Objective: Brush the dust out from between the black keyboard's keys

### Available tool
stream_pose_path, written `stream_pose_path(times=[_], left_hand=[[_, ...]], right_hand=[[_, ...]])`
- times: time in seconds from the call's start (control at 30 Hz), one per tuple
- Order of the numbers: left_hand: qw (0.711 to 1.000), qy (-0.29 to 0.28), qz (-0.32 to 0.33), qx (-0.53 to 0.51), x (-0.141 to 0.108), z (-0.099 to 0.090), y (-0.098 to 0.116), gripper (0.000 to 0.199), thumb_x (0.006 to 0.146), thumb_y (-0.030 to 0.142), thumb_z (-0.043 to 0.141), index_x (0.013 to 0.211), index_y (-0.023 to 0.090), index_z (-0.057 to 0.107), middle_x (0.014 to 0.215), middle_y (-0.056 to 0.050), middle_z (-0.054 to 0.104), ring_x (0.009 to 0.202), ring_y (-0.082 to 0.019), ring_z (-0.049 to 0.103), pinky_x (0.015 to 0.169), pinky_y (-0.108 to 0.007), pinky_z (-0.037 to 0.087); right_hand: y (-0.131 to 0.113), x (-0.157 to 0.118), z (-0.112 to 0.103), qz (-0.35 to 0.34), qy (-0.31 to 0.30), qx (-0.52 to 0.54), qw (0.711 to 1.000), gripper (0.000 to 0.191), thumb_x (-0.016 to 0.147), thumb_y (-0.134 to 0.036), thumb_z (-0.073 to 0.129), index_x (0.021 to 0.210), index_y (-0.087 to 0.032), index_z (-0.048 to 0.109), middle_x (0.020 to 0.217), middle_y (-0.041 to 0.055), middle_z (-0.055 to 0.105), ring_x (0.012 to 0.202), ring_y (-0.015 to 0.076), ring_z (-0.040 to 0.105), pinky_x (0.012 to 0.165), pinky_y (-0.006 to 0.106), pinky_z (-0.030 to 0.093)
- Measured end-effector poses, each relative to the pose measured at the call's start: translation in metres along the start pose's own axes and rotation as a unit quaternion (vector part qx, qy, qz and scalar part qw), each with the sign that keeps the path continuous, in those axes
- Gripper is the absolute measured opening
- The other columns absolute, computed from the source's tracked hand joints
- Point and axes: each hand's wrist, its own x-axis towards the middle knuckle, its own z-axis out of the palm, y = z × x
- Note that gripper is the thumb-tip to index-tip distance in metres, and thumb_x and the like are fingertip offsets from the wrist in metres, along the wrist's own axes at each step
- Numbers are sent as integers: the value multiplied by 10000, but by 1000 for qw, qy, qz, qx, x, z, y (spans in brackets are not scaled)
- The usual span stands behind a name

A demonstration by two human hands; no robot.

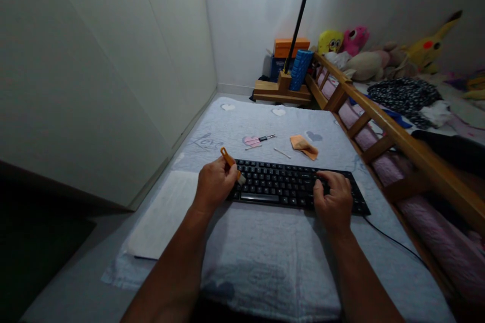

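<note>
A black keyboard (276, 184) lies flat on the cloth-covered surface in front of me. My left hand (215, 181) is closed around a small brush (228, 157) with an orange handle, and its pale bristles touch the keys at the keyboard's left side. Over the right part of the keyboard, my right hand (334, 199) rests with bent fingers, holding it down; the keys beneath are hidden. Beyond the keyboard lie a small tool with a black and metal end (267, 138), a cotton swab (282, 153) and a folded orange cloth (303, 147).
A pale flat pad (162, 217) lies left of the keyboard. The keyboard's cable (396, 239) trails off to the right. A wooden bed rail (373, 116) borders the right side, with plush toys behind it. White cabinet doors (125, 60) stand at left.
</note>
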Motion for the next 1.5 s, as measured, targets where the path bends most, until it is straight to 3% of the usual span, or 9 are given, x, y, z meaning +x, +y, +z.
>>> stream_pose_path(times=[0.2,0.3,0.37,0.53,0.73,0.83,0.93,1.23,1.5], left_hand=[[991,104,-39,68,2,-5,-10,138,838,304,558,816,235,676,664,-31,678,639,-225,638,619,-304,409],[988,137,-64,31,2,-6,-15,131,830,316,573,801,236,672,666,-24,675,646,-221,643,623,-301,438],[986,133,-92,-45,3,-5,-18,163,844,353,579,813,222,671,679,-22,681,626,-208,643,607,-295,462],[960,55,-132,-241,3,4,-18,305,835,482,648,888,183,669,724,-14,703,558,-174,636,574,-289,513],[974,6,-78,-212,-2,16,-10,275,793,448,704,844,178,692,719,-32,710,653,-197,672,604,-281,508],[980,6,-68,-186,-4,17,-6,250,803,435,691,832,187,691,694,-24,700,641,-194,666,607,-283,499],[986,18,-52,-156,-6,17,0,209,809,409,673,819,200,683,671,-12,689,618,-190,656,610,-286,491],[994,43,-29,-91,-7,12,0,141,834,340,627,847,210,681,662,-6,683,593,-182,652,602,-284,477],[991,71,-71,-86,-1,3,-10,131,769,308,625,812,211,702,699,-26,709,639,-202,672,637,-297,494]], right_hand=[[15,2,-2,54,34,-12,998,167,896,-262,517,986,-201,644,969,103,679,958,282,610,921,466,464],[20,1,-1,78,57,-12,995,181,888,-276,515,979,-193,646,960,115,664,959,292,596,927,479,455],[20,1,-3,86,72,-8,994,190,885,-284,516,977,-184,647,956,119,654,959,294,586,936,484,447],[27,20,-29,102,99,-2,990,219,850,-303,543,970,-169,668,963,121,630,968,289,569,921,459,448],[102,48,-54,173,142,-83,971,170,679,-290,572,809,-206,642,801,106,560,887,313,546,854,481,442],[138,37,-50,205,136,-115,963,123,611,-256,571,734,-249,570,718,93,510,889,339,533,823,495,425],[156,18,-47,213,156,-116,957,111,628,-268,546,739,-262,547,707,84,499,849,336,540,789,496,422],[158,1,-51,227,142,-100,958,106,655,-352,561,729,-278,547,726,101,579,731,312,563,701,465,420],[149,0,-52,219,82,-68,970,134,724,-372,578,774,-249,589,789,119,628,776,304,609,716,433,448]])
